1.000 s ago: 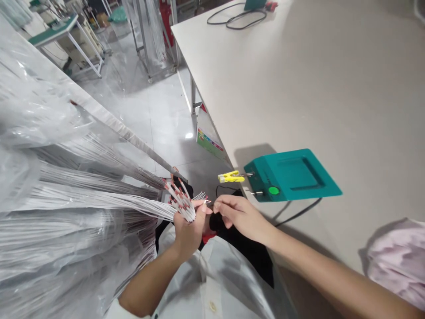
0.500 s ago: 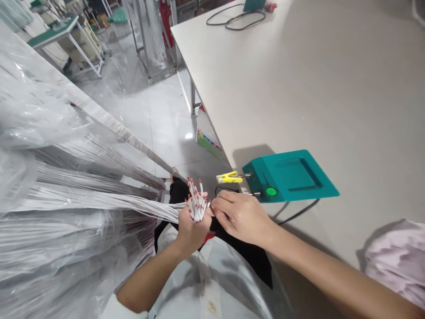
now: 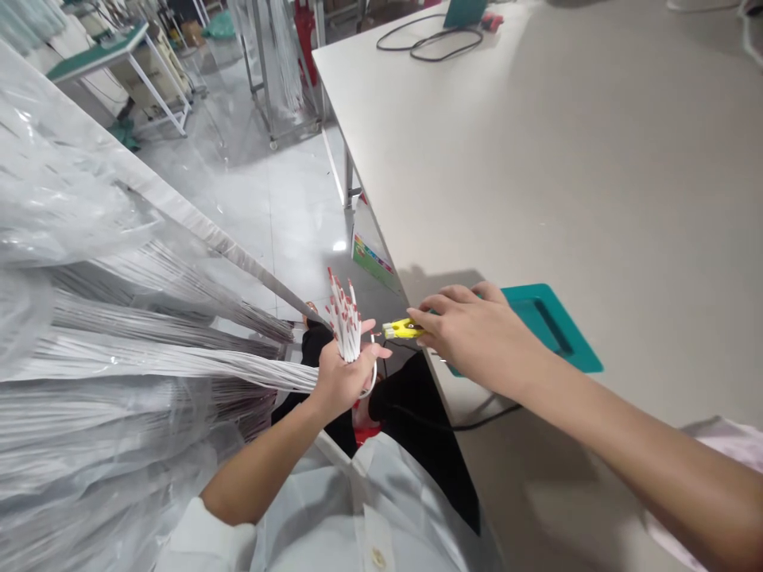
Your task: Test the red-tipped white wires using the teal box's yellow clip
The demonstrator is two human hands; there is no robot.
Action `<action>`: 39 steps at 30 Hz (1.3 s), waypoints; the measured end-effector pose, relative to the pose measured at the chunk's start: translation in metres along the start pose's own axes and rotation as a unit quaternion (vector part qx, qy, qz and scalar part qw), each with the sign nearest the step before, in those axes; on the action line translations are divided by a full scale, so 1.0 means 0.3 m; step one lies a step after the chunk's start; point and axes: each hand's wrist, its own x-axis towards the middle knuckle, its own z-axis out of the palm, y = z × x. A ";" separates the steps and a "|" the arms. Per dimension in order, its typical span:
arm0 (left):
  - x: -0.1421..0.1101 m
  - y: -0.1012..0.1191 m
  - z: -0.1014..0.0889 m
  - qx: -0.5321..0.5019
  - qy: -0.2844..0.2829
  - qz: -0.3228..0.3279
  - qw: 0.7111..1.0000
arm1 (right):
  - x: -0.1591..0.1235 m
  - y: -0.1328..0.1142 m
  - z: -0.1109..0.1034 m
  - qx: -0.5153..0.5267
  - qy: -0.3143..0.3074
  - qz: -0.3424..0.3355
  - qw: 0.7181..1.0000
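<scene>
Wire bundle in left hand, right hand at yellow clip

Nearest: pale shirt front (image 3: 358, 516). Left hand (image 3: 346, 381) closed round wire bundle (image 3: 347, 338); white strands, red tips upright above the fist. One loose wire (image 3: 374, 373) curves out beside the fingers, its end near the yellow clip (image 3: 399, 329).

Right hand (image 3: 477, 334), palm down, grips the clip between thumb and fingers at the bench edge and covers part of the teal device (image 3: 545, 310). Device lies on the bench (image 3: 536, 159); black cable (image 3: 482, 423) runs below it. Pink cloth (image 3: 673, 540) partly behind the right forearm.

Beyond: printed carton (image 3: 370, 258) beside the bench, wheeled rack (image 3: 268, 103), green-topped table (image 3: 95, 57).
</scene>
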 end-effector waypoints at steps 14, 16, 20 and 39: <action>0.063 -0.058 0.022 0.032 -0.021 0.016 0.999 | 0.017 0.021 0.013 0.058 -0.006 0.013 0.998; 0.067 -0.072 0.022 0.046 -0.016 0.034 0.998 | 0.018 0.022 0.012 0.056 -0.010 0.013 0.998; 0.070 -0.081 0.026 0.057 -0.007 0.050 0.997 | 0.018 0.021 0.008 0.040 -0.019 0.012 0.999; 0.020 -0.050 -0.024 0.046 0.010 0.019 0.999 | -0.026 -0.029 0.021 0.175 0.152 -0.011 0.973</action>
